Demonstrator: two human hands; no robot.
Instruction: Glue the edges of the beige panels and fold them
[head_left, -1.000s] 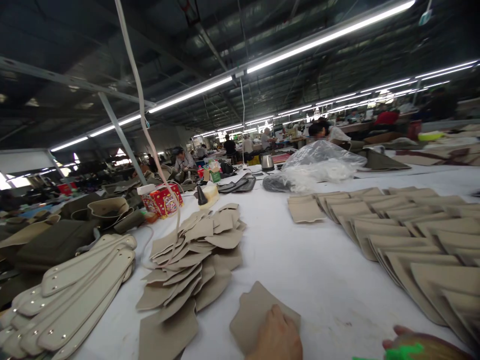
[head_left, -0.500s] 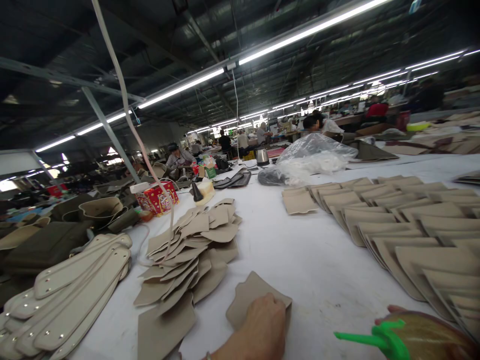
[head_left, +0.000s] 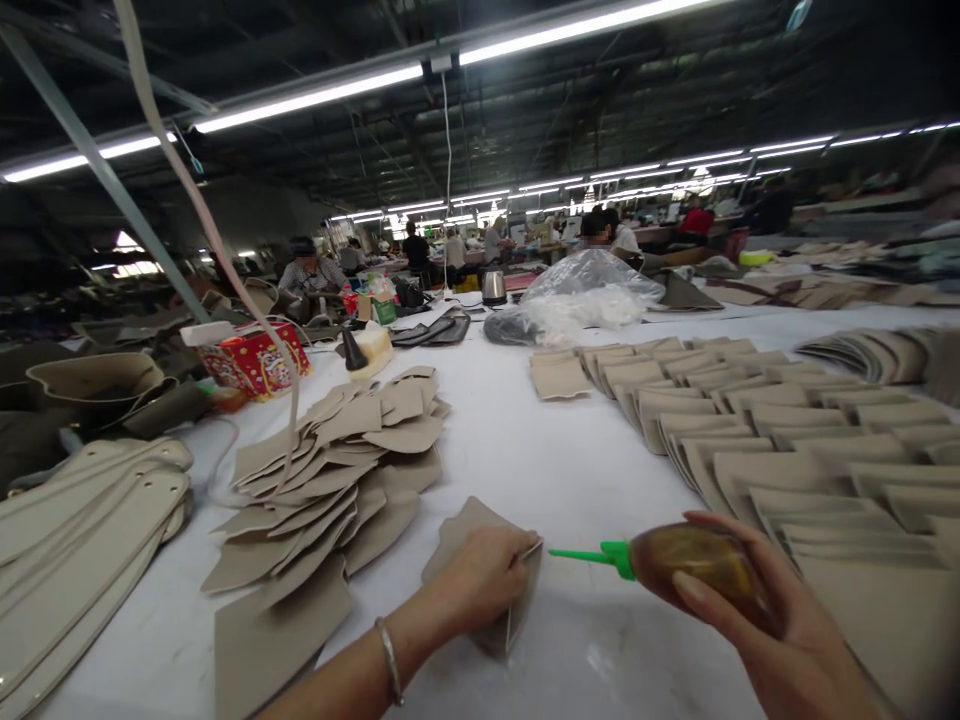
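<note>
Pinched in my left hand (head_left: 480,580) is the right edge of a beige leather piece (head_left: 459,528) lying on the white table; its near right edge is lifted. A metal bangle (head_left: 390,660) circles my left wrist. My right hand (head_left: 772,600) is wrapped round a brownish, see-through glue bottle (head_left: 694,565), held on its side. The bottle's thin green nozzle (head_left: 589,554) points left, its tip a little to the right of the lifted edge and apart from it. A loose pile of similar beige pieces (head_left: 360,470) lies to the left of my left hand.
Rows of overlapping beige pieces (head_left: 787,440) cover the right side of the table (head_left: 517,430). Long pale straps with studs (head_left: 97,530) lie at far left. A hanging hose (head_left: 202,240) drops onto the loose pile. Clear plastic bags (head_left: 585,300) and a red box (head_left: 255,360) stand farther back.
My right hand has brought the bottle up and left from the lower right corner, its nozzle now near the leather piece. My left hand now lifts that piece's edge. The camera view has turned slightly right.
</note>
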